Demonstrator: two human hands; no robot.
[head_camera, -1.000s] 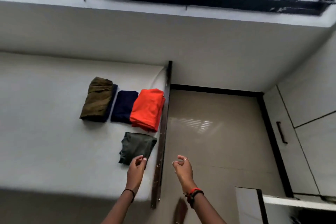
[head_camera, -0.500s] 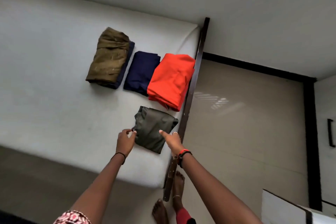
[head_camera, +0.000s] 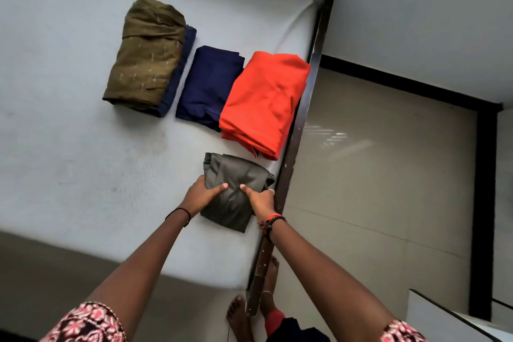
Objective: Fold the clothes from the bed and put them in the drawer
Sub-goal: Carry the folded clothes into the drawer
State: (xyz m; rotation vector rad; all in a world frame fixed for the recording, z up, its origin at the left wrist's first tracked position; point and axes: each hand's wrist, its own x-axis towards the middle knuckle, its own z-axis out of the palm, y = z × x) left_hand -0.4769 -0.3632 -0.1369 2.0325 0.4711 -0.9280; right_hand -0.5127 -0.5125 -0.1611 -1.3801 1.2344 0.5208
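A folded dark grey-green garment (head_camera: 238,175) lies near the right edge of the white bed (head_camera: 69,147). My left hand (head_camera: 202,196) grips its left side, thumb on top. My right hand (head_camera: 259,200) grips its right side the same way. Farther back on the bed lie a folded orange garment (head_camera: 263,103), a folded navy garment (head_camera: 209,83), and an olive-brown garment (head_camera: 147,53) stacked on a blue one.
A dark wooden bed rail (head_camera: 297,133) runs along the bed's right edge. Beyond it is beige tiled floor (head_camera: 374,175), where my bare feet (head_camera: 241,316) stand. The corner of a white open drawer or cabinet (head_camera: 444,316) shows at the bottom right.
Both hands have moved forward from touching the near edge of the grey-green garment to gripping its two sides. The camera has tilted further down towards the bed.
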